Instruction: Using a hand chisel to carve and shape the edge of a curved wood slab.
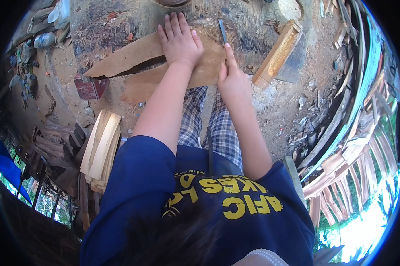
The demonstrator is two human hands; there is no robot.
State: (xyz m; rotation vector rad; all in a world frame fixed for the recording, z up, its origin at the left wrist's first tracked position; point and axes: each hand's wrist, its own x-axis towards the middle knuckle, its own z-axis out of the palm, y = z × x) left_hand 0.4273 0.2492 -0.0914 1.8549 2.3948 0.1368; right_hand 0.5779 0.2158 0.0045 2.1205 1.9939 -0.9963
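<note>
A brown, thin sheet (204, 73) lies across a worn wooden work surface (111, 22), a long dark gap splitting its left part into two tongues. My left hand (181, 44) presses flat on its upper part, fingers stretched away from me. In my right hand (233, 82) is a narrow metal blade (222, 30), pointing away over the sheet's right end. The index finger lies along the tool, and the palm hides its handle, so I cannot tell whether it is a knife or a chisel.
A carved wooden block (277, 55) lies at the surface's right side. Left, a dark red box (89, 87) stands beneath the sheet's tip. Stacked pale boards (100, 146) sit by my left side. Wood scraps (315, 115) litter the ground at right, before a curved slatted fence (359, 177).
</note>
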